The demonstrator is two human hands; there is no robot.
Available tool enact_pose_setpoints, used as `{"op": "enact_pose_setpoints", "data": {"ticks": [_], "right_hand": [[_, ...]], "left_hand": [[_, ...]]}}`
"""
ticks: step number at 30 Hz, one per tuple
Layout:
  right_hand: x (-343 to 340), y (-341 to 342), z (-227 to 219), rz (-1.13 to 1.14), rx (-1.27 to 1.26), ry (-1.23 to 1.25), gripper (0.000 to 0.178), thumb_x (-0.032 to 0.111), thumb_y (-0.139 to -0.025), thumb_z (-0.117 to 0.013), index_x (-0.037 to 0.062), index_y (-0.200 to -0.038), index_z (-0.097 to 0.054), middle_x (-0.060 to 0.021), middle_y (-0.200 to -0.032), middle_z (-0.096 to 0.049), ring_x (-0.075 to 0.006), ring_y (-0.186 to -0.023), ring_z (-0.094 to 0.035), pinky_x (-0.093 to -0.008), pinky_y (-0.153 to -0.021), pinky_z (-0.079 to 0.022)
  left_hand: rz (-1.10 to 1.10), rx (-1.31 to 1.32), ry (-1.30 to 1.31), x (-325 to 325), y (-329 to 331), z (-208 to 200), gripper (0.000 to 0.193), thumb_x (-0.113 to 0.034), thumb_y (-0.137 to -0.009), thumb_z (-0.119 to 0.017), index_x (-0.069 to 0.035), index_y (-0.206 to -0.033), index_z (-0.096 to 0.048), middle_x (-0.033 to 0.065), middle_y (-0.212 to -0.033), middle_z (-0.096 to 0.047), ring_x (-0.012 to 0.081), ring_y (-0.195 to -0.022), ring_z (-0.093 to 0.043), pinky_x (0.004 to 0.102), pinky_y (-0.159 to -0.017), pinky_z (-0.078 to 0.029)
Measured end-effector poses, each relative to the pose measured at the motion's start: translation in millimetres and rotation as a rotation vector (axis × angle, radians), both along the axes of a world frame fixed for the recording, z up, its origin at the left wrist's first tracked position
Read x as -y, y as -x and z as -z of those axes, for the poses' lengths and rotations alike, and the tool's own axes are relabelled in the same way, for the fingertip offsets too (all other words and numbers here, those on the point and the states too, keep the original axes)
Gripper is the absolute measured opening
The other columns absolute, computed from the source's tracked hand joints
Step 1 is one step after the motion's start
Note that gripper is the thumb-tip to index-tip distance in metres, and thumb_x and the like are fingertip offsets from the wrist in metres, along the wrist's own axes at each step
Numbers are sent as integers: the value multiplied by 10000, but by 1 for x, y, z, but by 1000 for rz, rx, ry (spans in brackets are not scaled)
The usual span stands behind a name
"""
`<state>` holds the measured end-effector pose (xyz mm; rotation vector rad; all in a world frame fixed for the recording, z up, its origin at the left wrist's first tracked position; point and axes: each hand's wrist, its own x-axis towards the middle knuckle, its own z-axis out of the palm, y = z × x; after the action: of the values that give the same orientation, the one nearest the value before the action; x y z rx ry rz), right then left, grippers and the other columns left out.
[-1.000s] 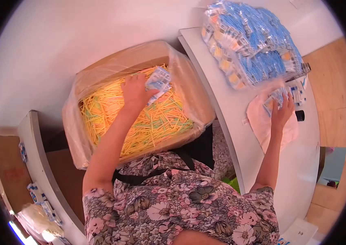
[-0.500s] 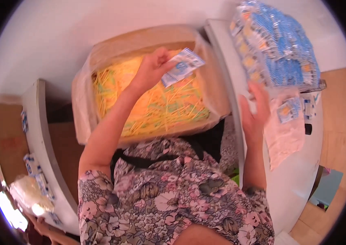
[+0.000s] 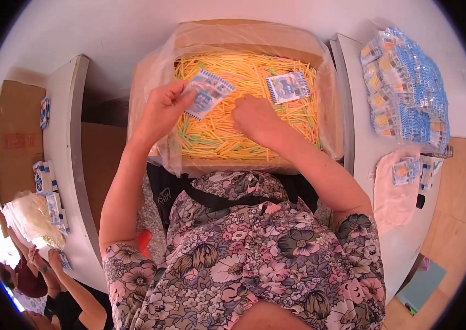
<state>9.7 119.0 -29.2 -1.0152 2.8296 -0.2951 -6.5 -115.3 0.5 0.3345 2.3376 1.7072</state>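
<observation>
My left hand [image 3: 167,107] pinches a small clear packet with blue-and-white striped ends [image 3: 209,93] over a carton filled with thin sticks. The sticks [image 3: 216,146] are mostly yellow, with some green and pink. My right hand [image 3: 257,118] is down at the sticks, its fingers curled together; what they hold, if anything, is hidden. A second packet [image 3: 288,88] of the same kind lies on the sticks, just beyond the right hand. Clear plastic lines the carton [image 3: 252,33] and hangs over its rim.
On the right-hand table [image 3: 387,269] stands a large heap of filled packets [image 3: 409,88]. Nearer lie a pale pink cloth [image 3: 395,203] and a single packet [image 3: 406,170]. The left-hand table holds a cardboard box [image 3: 15,126] and a plastic bag [image 3: 32,220]. Other people's arms [image 3: 73,280] show at lower left.
My right hand has moved from above the right-hand table into the carton, its fingers closing. The left hand still holds its packet, now farther left over the carton. The whole view has shifted.
</observation>
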Motion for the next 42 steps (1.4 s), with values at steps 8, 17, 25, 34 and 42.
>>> {"op": "enact_pose_setpoints", "data": {"ticks": [8,17,25,34,42], "right_hand": [[23,2,2,-219,-36,-439,114,147,-760,-582,76,-746,-669,-63,-802,-622,-243,-878,-559,-407,-730,-432],[7,-3,-4,-309,-316,-380,155,177,-755,-567,62,-846,-619,-53,-874,-551,-253,-957,-473,-441,-884,-343],[0,2,-32,-292,-316,-134,115,164,-759,-572,71,-824,-591,-44,-824,-529,-191,-922,-484,-406,-856,-342],[-19,16,-48,-33,306,270,246,181,-861,-585,19,-1044,-557,-81,-786,-605,-210,-712,-604,-325,-609,-449],[-11,-3,-46,395,449,727,365,338,-923,-556,39,-1131,-539,-110,-755,-636,-217,-676,-616,-349,-593,-457]], "left_hand": [[33,30,-74,17,-19,-7,175,-113,-937,-574,34,-1009,-637,-46,-798,-601,11,-750,-487,212,-656,-440],[65,57,-13,24,-26,-10,132,-100,-928,-586,18,-955,-639,-41,-745,-581,24,-740,-480,216,-653,-434],[368,-729,391,-25,-31,-6,92,-60,-739,-668,-39,-828,-665,115,-1011,-634,327,-982,-571,398,-789,-458],[355,-338,195,-49,-27,19,91,-55,-773,-663,-37,-861,-680,135,-867,-621,303,-779,-624,368,-653,-483],[232,-241,-67,-59,-39,20,82,-34,-808,-668,-39,-888,-687,125,-804,-639,253,-722,-624,321,-635,-472]]}}
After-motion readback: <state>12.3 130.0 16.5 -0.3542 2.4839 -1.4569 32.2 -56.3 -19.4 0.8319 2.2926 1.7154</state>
